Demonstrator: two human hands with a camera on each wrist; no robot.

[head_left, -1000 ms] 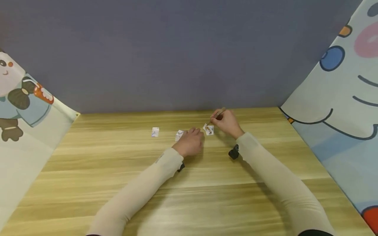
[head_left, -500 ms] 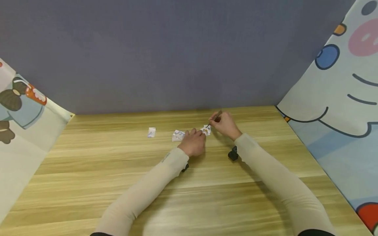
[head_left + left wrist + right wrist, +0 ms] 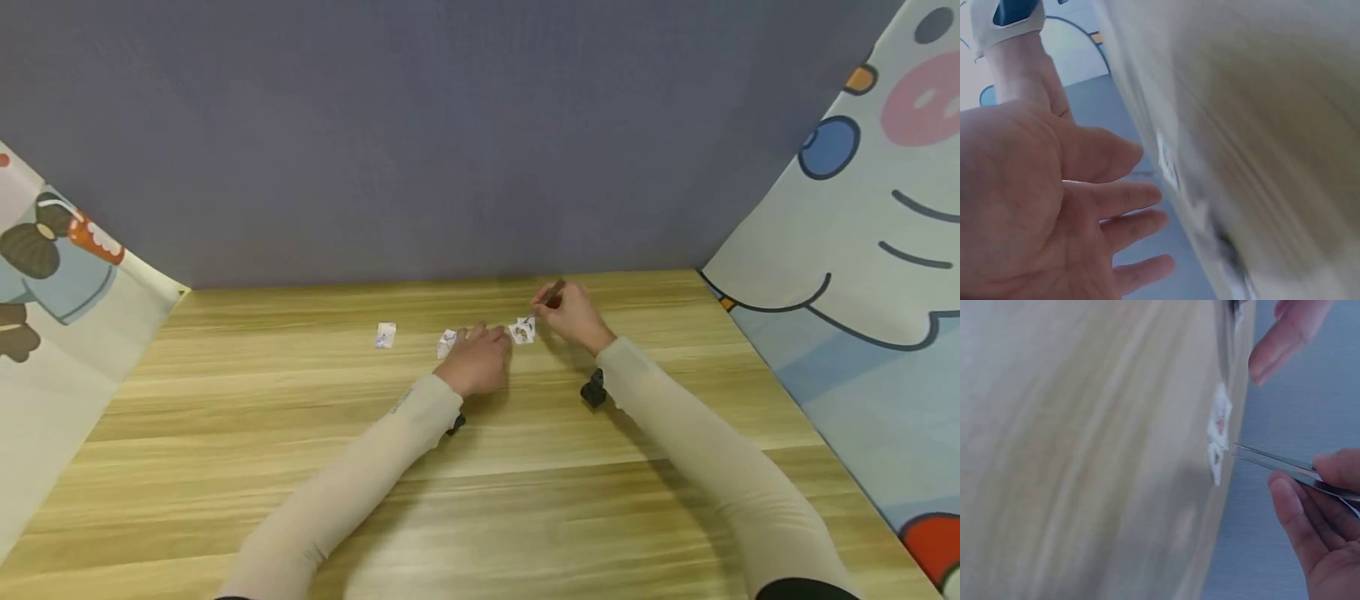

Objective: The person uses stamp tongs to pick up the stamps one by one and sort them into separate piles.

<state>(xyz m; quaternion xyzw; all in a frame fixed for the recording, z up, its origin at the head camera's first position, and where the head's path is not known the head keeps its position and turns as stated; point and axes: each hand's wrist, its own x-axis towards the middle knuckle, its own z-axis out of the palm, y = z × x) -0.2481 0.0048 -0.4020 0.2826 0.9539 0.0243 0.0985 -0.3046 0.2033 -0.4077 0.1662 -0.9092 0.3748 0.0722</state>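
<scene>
Tweezers pinched in right hand, tips touching small white printed paper piece lying on wooden table near far edge. Right hand grip clamped on tweezers, thumb and fingers curled round them. Left hand palm down, fingers relaxed and spread, holding nothing, partly over second paper scrap. Third scrap further left, apart. Grey wall behind table.

Table light wood grain; paper scraps white, printed; tweezers silver.
</scene>
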